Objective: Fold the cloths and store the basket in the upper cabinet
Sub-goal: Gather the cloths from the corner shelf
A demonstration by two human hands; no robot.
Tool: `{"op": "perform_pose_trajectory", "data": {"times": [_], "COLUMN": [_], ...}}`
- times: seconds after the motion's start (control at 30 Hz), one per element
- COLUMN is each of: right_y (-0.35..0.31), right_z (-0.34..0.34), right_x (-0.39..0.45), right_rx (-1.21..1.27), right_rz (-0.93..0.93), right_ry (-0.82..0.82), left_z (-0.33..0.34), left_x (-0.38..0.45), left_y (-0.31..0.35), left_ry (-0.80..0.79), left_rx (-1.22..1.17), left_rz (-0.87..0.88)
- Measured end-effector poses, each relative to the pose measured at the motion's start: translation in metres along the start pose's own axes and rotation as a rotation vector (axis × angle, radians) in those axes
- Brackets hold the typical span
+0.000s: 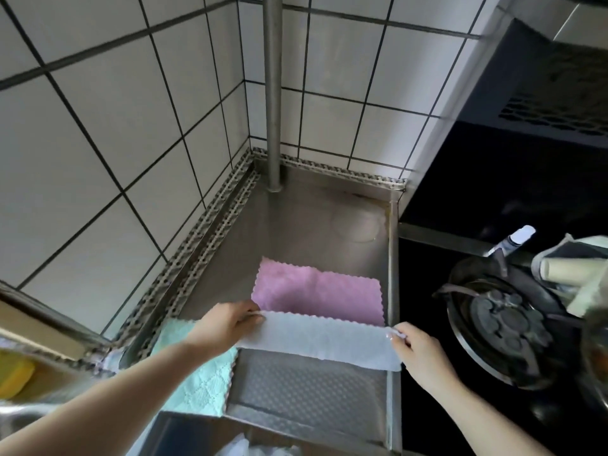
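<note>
Hands, left [227, 324] and right [418, 350], pinch white cloth [322, 340] (pink cloth [316, 294] beyond, stove [500, 327] right).

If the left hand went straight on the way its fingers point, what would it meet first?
Probably the pink cloth: the left hand, pinching the white cloth, points right and slightly away, and the pink one lies just beyond. Depth is uncertain.

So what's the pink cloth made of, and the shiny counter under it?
The pink cloth looks like soft fluffy microfiber: its surface is fuzzy and matte, and its edges are cut wavy. The counter looks like stainless steel: grey, smooth and faintly reflective, with a dimpled pattern pressed in near the front. Both are guesses from looks alone.
</note>
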State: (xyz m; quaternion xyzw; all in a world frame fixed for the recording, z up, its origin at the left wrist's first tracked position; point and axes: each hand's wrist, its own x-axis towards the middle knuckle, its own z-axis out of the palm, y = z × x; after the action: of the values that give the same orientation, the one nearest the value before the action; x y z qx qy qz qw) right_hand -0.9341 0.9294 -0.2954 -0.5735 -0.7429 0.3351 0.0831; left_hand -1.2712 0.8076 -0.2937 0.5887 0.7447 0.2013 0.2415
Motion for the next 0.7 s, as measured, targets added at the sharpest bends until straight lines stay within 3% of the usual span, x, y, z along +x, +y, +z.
{"op": "perform_pose_trajectory", "data": {"times": [0.23,0.4,0.7], "right_y": [-0.016,-0.024,-0.025], "right_z": [0.005,0.008,0.018], "right_x": [0.047,0.086,0.123], "right_rx": [0.114,0.065,-0.059], "right_rz": [0.057,0.105,0.203], "right_ry": [0.116,0.154,0.126], "left_z": [0.006,0.010,0.015], "left_x": [0.042,0.079,0.119], "left_y": [0.003,-0.003,-0.019], "left_ry": [0.175,0.240,0.147], "left_rx": [-0.358,-0.354,-0.264], "left_rz": [-0.252,-0.291,-0.326]}}
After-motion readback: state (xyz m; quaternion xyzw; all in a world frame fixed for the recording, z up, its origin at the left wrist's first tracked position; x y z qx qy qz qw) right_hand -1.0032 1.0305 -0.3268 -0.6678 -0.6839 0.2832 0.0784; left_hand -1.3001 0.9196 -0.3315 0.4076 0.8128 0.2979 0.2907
